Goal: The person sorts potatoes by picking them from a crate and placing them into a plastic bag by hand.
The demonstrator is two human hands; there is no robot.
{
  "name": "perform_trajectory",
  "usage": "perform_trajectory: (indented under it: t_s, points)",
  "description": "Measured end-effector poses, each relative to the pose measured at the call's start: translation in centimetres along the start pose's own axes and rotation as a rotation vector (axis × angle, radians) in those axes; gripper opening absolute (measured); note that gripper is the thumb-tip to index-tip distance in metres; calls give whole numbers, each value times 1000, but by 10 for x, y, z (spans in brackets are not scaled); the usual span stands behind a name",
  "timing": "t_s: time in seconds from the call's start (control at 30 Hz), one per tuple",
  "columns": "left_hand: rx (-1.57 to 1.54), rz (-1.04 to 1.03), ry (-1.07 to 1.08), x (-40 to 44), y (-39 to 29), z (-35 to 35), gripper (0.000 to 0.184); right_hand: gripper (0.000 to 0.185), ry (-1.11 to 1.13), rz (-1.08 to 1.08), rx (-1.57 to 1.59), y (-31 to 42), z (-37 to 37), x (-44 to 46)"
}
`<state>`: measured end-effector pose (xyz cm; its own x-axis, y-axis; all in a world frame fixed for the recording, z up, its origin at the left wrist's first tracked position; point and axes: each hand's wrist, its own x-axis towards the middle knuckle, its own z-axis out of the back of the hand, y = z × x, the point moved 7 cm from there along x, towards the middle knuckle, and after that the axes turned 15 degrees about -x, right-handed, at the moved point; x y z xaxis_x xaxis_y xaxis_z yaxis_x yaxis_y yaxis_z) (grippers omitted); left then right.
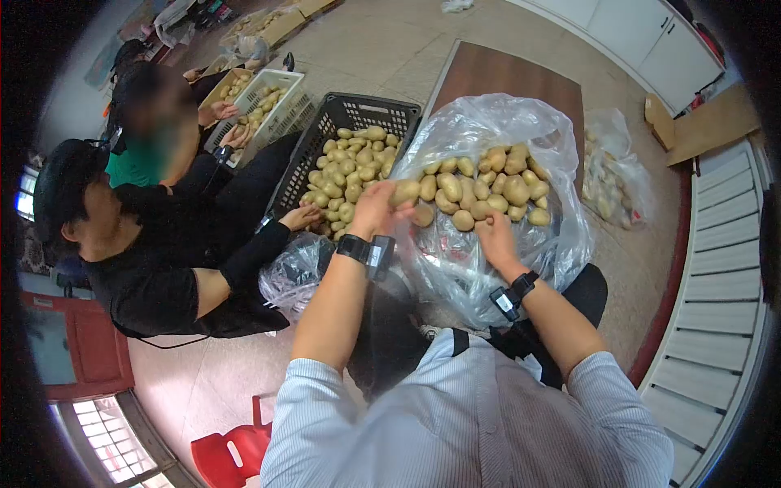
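Head view | left hand pinches potato | right hand at heaped potatoes ahead, grip unclear | gentle hold should limit bruising

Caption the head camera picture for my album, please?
Left hand holding a potato, right hand beside potatoes on clear plastic.

Floor: beige
Cabinet: white, upper right
Radiator: white, right side
Chair: 1, red
Window: bright, lower left
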<state>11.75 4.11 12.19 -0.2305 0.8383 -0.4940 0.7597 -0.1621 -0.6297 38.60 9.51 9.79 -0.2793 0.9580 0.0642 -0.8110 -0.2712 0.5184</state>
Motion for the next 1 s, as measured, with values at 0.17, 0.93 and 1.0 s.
perform_trajectory:
  t_s: [0.17,0.93,1.0]
  points:
    - [-104,-88,-81,14,-17,34,31,49,-112,134,-93,5,12,2]
    - [1608,-886,-280,32,-60,116,47,40,88,228,-212,24,3,7]
    - [1662,-910,-312,15,-61,106,48,41,-17,321,-140,26,14,5]
